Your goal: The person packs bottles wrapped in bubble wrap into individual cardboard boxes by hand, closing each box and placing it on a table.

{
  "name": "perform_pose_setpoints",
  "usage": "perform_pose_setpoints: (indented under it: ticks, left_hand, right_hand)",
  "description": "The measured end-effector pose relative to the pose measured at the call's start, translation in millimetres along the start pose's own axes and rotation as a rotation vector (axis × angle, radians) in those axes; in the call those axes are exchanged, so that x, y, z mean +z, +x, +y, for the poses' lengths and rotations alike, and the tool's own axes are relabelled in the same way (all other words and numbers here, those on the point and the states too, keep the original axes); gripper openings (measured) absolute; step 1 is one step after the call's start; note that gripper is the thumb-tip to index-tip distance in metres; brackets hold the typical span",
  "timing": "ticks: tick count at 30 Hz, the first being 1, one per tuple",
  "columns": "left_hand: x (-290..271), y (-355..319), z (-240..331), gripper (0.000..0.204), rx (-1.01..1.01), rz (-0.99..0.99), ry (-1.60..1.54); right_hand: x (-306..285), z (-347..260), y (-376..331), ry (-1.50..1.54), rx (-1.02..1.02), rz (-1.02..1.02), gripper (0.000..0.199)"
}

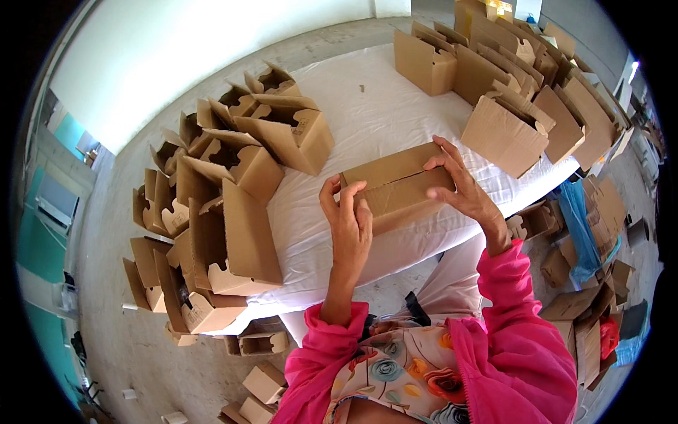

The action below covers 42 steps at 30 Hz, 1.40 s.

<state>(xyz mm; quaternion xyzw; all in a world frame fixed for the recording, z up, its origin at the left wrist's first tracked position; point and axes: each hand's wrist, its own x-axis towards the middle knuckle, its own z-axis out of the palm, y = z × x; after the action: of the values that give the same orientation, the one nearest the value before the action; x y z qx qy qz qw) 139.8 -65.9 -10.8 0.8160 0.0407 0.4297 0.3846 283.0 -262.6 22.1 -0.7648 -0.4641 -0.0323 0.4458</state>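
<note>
- Head view: closed cardboard box (397,189) lies near the front edge of a white-covered table (346,116), a seam running along its top.
- Left hand (347,218): at the left end of the box; fingers curled, thumb side toward the top. Grip cannot be told.
- Right hand (466,189): at the right end; fingers and thumb spread apart over the top. Grip cannot be told.
- Left side of table: cluster of open boxes (244,237), flaps raised.
- Right side of table: further open cartons (505,134), closely grouped.
- Floor, right: blue plastic sheet (583,237) among cardboard.
</note>
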Motion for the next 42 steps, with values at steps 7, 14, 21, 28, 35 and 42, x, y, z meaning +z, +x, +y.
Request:
perform_pose_setpoints:
  ticks: [7, 14, 21, 28, 35, 42]
  left_hand:
    - [-4.8, 7.1, -7.5, 0.028, -0.033, -0.003, -0.126]
    - [-31.4, -9.1, 5.1, 0.023, -0.113, 0.174, 0.006]
    - [-79.9, -41.5, 14.7, 0.027, -0.04, 0.267, 0.461]
    - [-80.2, -53.7, -1.1, 0.033, 0.015, 0.252, 0.701]
    - [-66.7, -50.3, -15.0, 0.029, 0.094, 0.392, 0.784]
    - [-55.9, -46.2, -14.3, 0.021, 0.07, 0.487, 0.878]
  right_hand:
    - [-14.6, 0.8, 5.0, -0.096, -0.035, -0.175, 0.071]
    - [0.1, -22.8, 12.9, -0.006, -0.185, -0.208, 0.066]
    - [56.6, -42.6, 77.8, 0.226, -0.317, -0.394, 0.055]
    - [108.2, -28.8, 100.2, 0.293, -0.219, -0.279, 0.054]
    - [43.4, -22.2, 45.1, -0.115, -0.293, 0.131, 0.058]
    - [-118.5, 38.6, -7.6, -0.887, 0.117, 0.432, 0.071]
